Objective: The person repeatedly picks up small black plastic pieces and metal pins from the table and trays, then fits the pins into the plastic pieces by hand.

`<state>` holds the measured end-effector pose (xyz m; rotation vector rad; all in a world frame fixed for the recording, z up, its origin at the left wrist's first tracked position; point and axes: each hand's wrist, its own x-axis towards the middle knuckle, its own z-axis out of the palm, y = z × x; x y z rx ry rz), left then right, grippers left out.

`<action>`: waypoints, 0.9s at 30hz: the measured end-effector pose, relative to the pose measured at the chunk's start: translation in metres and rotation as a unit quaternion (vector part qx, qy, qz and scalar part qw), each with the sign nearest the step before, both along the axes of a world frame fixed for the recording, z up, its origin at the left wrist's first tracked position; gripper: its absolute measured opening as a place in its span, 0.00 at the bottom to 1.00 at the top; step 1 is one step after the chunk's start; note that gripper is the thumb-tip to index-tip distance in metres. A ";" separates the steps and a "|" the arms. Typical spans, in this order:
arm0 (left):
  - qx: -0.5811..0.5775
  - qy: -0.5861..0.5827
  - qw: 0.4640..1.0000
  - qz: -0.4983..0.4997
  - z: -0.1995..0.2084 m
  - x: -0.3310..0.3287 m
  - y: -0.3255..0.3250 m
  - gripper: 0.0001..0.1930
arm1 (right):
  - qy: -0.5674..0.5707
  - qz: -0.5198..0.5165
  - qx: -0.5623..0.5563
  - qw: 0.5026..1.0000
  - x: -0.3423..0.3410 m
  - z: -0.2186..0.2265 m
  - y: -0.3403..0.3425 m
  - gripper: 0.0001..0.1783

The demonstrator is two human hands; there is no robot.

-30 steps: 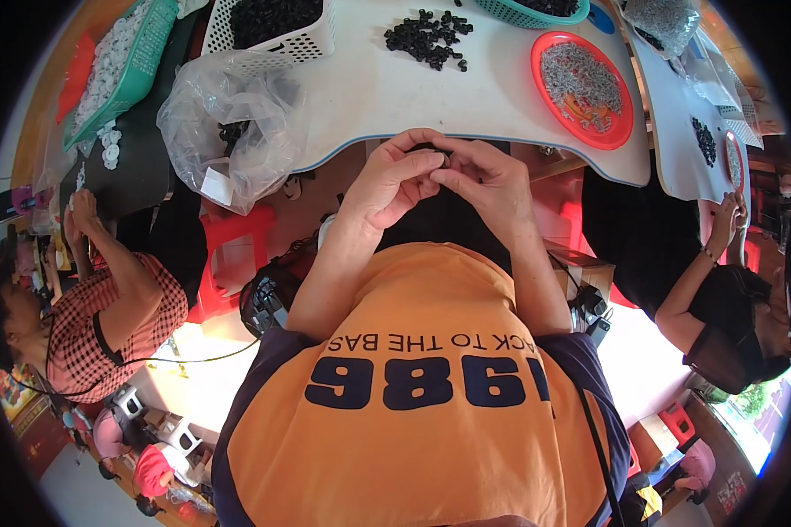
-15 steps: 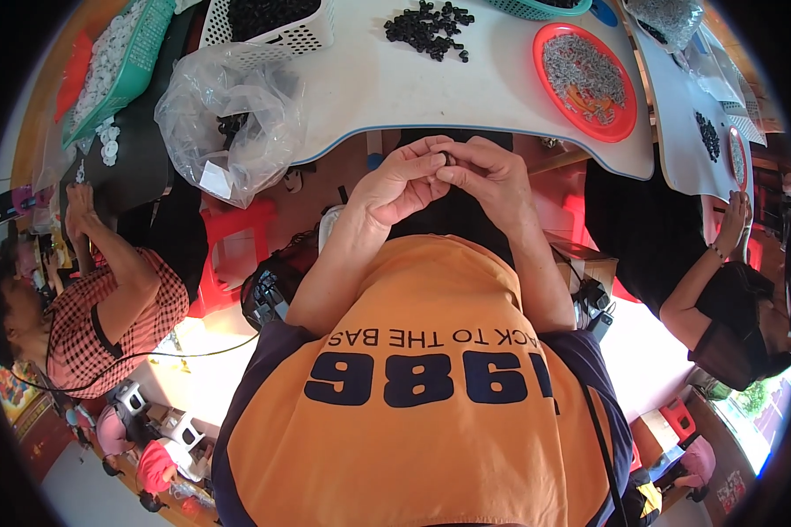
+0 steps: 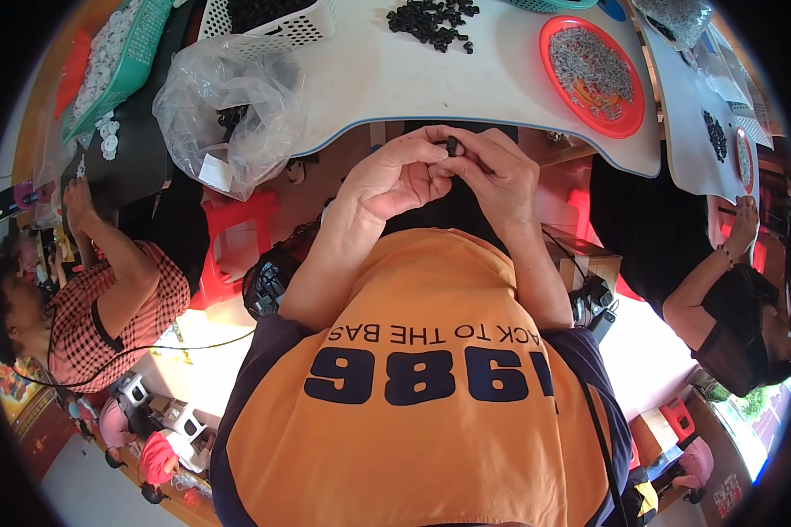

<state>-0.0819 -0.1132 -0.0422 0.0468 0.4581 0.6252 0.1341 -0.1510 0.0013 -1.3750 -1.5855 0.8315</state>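
Pinched between the fingertips of both hands is a small black piece (image 3: 452,146), its top end showing above the thumbs. The left hand (image 3: 400,176) and the right hand (image 3: 503,176) meet around it, each with thumb and forefinger drawn narrow; exactly where every fingertip touches is partly hidden. Such a fingertip grip probably suits so tiny a part, leaving some of it exposed to sight.

Both hands are held in the air just in front of the near edge of a pale worktop (image 3: 466,88), close to the person's orange shirt (image 3: 413,299), perhaps so that the piece can be seen well.

Straight ahead, farther from the near edge, lies a loose pile of black pieces (image 3: 432,23), seemingly spread there to be easy to pick from. Toward the worktop's near right corner sits a red plate (image 3: 603,131) of small greyish parts (image 3: 589,66); its raised rim likely stops them scattering. Toward the left end stands a white perforated basket (image 3: 312,28) filled with more black pieces. A clear plastic bag (image 3: 198,97), with something black inside, slumps over the near left corner. Co-workers sit at either side.
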 end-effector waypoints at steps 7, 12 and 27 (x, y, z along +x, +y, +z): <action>-0.019 -0.037 0.999 -0.029 -0.004 0.009 -0.002 0.10 | -0.028 -0.003 0.026 0.999 0.011 -0.007 -0.008 0.28; -0.013 -0.021 0.999 -0.038 -0.029 0.009 -0.010 0.15 | -0.045 0.007 0.046 0.998 0.020 -0.013 -0.011 0.28; 0.037 0.039 0.995 -0.088 -0.030 -0.021 -0.011 0.15 | -0.073 0.061 0.105 0.990 0.003 -0.037 -0.020 0.26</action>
